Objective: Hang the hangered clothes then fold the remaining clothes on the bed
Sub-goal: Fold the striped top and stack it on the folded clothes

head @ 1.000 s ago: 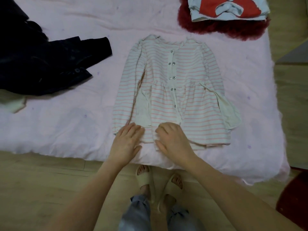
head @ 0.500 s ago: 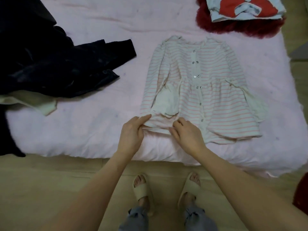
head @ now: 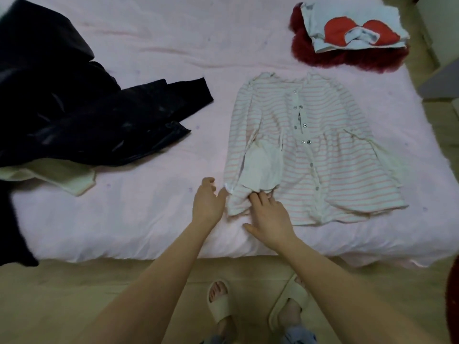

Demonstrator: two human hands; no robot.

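- One view only, head cam, wide-angle, worn by the person standing at the bed (head: 124,219) edge.
- Faces fwd and steeply down; own feet at bottom of frame, floor below the mattress edge.
- Close: both forearms reach up from bottom to mid-frame.
- Edges bend, esp. far corners.
- No 2nd view, so no shared area.

striped dress (head: 330,155) flat on bed (head: 149,214) | right hand (head: 270,219) on hem | left hand (head: 207,202) beside, fingers loose
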